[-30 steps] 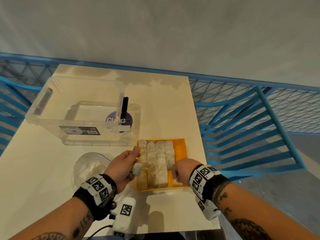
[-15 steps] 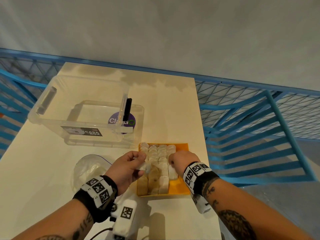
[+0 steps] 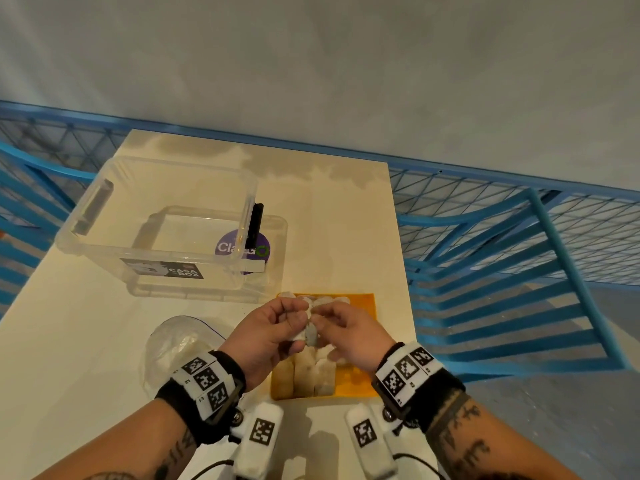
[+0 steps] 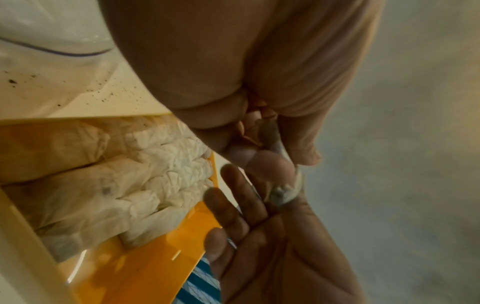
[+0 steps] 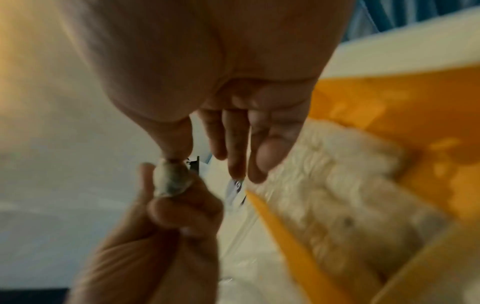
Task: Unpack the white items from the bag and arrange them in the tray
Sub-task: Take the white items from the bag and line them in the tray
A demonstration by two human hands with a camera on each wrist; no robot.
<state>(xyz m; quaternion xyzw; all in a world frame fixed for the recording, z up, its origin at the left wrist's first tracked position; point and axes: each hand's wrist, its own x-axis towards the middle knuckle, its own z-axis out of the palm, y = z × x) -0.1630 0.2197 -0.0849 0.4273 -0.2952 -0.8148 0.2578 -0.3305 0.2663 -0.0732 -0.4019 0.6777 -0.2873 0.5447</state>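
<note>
A small white wrapped item is held above the orange tray, between both hands. My left hand grips it with curled fingers from the left. My right hand pinches its other end with thumb and forefinger, its other fingers straight. In the right wrist view the item sticks up out of the left fist under the right thumb. In the left wrist view the item is greyish. Several white items lie packed in rows in the tray. The clear bag lies left of the tray.
A clear plastic storage box with its lid stands behind the bag and tray. The cream table ends just right of the tray; blue metal railing lies beyond that edge and behind the table.
My right hand left the tray's near right part and came up to meet the left. Both hands now hold the white item together over the tray's middle.
</note>
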